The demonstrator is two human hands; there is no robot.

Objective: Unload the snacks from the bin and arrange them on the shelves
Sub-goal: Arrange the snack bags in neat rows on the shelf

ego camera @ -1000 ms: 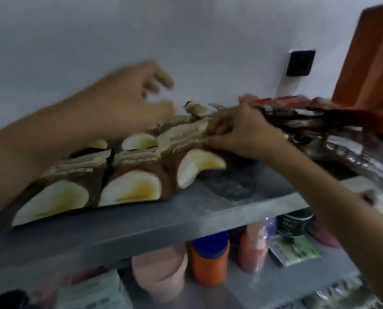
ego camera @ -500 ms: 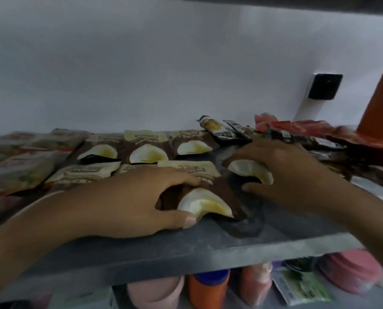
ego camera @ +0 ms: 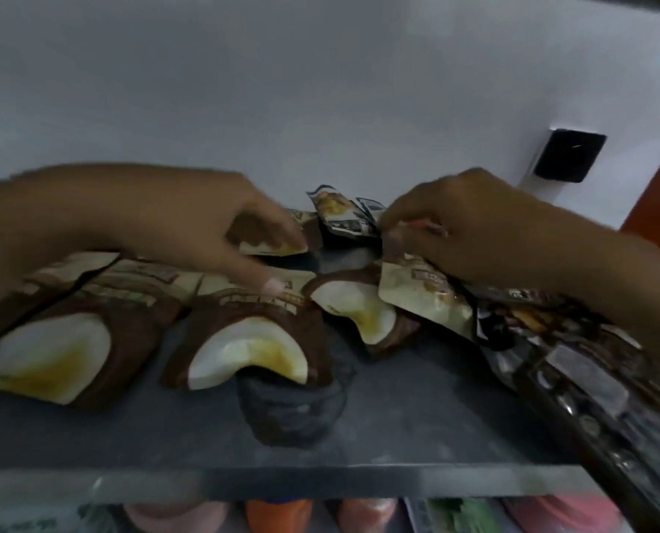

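Both hands are up on the grey shelf (ego camera: 416,428) working over a spread of brown snack packs. The left hand (ego camera: 174,221) reaches in from the left, palm down, fingers loosely spread, its thumb tip resting on the top edge of the middle pack (ego camera: 251,340), with the other fingers over a pack further back (ego camera: 278,244); it isn't pinching anything I can make out. The right hand (ego camera: 474,232) comes in from the right with its fingers curled down into the pile by a beige pack (ego camera: 424,298), but what its grip is actually doing is hidden (too blurry, honestly). The packs lie flat in a rough row running left to right along the shelf, long sides pointing front to back, with the pale slice picture at the near end and the label band at the wall end. The left pack (ego camera: 63,348) sits just beside the middle one, and a tilted pack (ego camera: 359,313) overlaps the beige one. A small pack (ego camera: 340,213) stands up against the wall (ego camera: 320,90). Dark wrappers (ego camera: 574,378) pile up at the right.
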